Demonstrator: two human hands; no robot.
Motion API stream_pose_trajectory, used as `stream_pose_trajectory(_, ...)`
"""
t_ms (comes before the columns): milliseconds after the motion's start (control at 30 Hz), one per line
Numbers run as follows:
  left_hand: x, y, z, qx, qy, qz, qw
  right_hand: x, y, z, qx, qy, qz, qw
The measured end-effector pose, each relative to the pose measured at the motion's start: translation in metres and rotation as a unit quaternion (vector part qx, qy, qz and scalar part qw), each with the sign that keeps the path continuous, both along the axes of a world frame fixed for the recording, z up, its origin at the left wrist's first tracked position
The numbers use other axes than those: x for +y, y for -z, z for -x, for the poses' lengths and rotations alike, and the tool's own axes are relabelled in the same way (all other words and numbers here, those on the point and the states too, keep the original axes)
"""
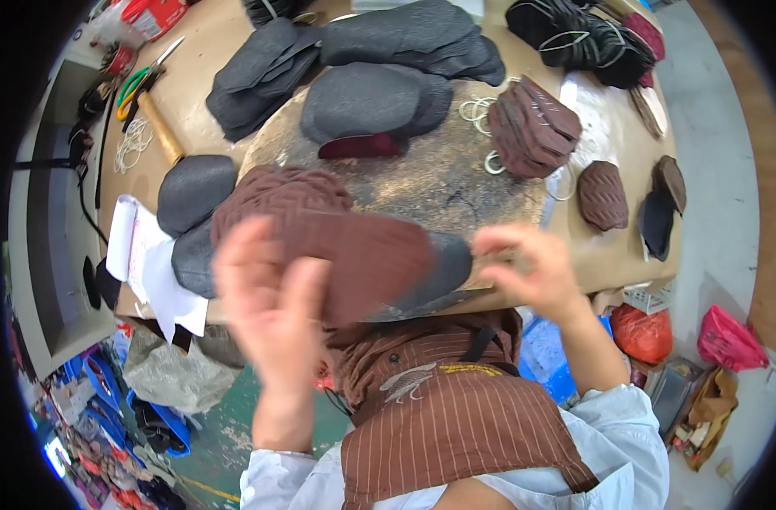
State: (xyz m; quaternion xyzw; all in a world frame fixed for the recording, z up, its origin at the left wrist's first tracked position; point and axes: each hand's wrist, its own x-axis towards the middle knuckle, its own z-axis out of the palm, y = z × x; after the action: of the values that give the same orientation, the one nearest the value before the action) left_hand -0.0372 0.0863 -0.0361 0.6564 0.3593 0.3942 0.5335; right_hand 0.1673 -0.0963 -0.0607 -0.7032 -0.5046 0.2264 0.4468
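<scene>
A brown shoe sole piece lies tilted at the near edge of the work surface, blurred by motion. My left hand is at its left end, thumb across the sole's face and fingers spread; motion smears them, so its grip is unclear. Behind it rises a stack of brown ridged soles. Partly under the brown sole is a black sole piece. Just right of that, my right hand hovers with fingers curled and a gap between thumb and forefinger; nothing shows in it.
Black sole pieces lie in piles at the back. A tied brown bundle sits at right on the worn round board. To the left are a wooden handle, scissors, string and white paper.
</scene>
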Motion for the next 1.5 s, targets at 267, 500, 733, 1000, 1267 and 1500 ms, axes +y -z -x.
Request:
stream_pose_trajectory(267, 0.009, 0.001, 0.013, 0.230, -0.028, -0.403, 0.885, -0.072, -0.022, -0.147, -0.262, 0.132, 0.241, 0.925)
stream_pose_trajectory(500, -0.079, 0.046, 0.031, 0.365, 0.235, -0.275, 0.858, -0.067, -0.023, -0.128, -0.437, 0.152, 0.198, 0.864)
stream_pose_trajectory(733, -0.092, 0.061, 0.047, 0.332, 0.209, -0.300, 0.870, -0.041, -0.123, -0.070, -0.110, 0.025, 0.204, 0.972)
stream_pose_trajectory(1000, -0.100, 0.067, 0.052, 0.345, 0.174, -0.276, 0.880, 0.061, -0.025, 0.009, 0.252, -0.110, 0.194, 0.942)
stream_pose_trajectory(1267, -0.096, 0.074, 0.063, 0.322, 0.179, -0.295, 0.881, 0.072, 0.002, 0.016, 0.229, -0.086, 0.239, 0.940)
stream_pose_trajectory(1500, -0.096, 0.078, 0.062, 0.310, 0.167, -0.305, 0.885, 0.072, 0.002, 0.021, 0.244, -0.052, 0.235, 0.939)
